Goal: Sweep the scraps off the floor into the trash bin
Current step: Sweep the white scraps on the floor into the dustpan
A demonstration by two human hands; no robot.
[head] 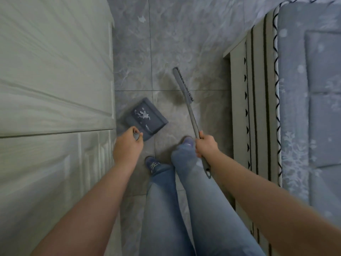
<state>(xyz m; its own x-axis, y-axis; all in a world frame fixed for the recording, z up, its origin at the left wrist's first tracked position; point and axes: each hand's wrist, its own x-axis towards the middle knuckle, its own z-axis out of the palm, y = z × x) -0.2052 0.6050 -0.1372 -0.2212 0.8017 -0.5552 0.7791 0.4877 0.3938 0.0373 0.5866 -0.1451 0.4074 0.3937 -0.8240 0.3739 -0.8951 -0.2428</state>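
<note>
A grey dustpan [158, 119] hangs just above the tiled floor beside the wall, with white paper scraps [143, 115] lying in its tray. My left hand [127, 146] is closed on the top of its upright handle. My right hand [205, 145] grips the long grey broom handle [192, 117]; the broom's narrow head [182, 84] points away from me over the floor, right of the dustpan. One white scrap [141, 19] lies on the tiles farther ahead. No trash bin is in view.
A pale panelled door or wall [55, 89] fills the left side. On the right stand a bed frame [239, 100] and a blue patterned mattress [304, 89]. My legs in jeans and my shoes [153, 165] stand on the narrow strip of grey marble tiles.
</note>
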